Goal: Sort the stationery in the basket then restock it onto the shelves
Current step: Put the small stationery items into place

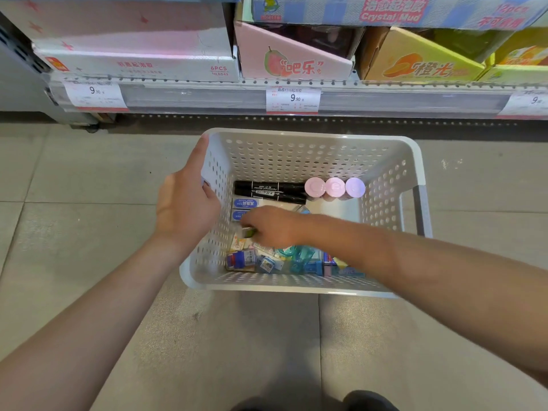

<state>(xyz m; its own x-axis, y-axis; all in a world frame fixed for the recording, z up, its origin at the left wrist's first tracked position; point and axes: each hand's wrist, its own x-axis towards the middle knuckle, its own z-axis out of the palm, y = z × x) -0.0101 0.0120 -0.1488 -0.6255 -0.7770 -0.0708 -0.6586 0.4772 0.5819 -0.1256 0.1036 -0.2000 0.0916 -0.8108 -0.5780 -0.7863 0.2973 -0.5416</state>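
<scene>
A shop aisle, tiled floor (pixel 89 232) under a low shelf (pixel 207 96) of boxes. The basket (pixel 311 137) sits on the floor below that shelf, markers (pixel 269 191) and erasers (pixel 244 207) inside. Sorting looks underway; next comes lifting one item clear. The left hand (pixel 186 203) clasps the basket's side wall; the right hand (pixel 272 226) reaches in, fingers curled over small packets, its grip unclear.
</scene>
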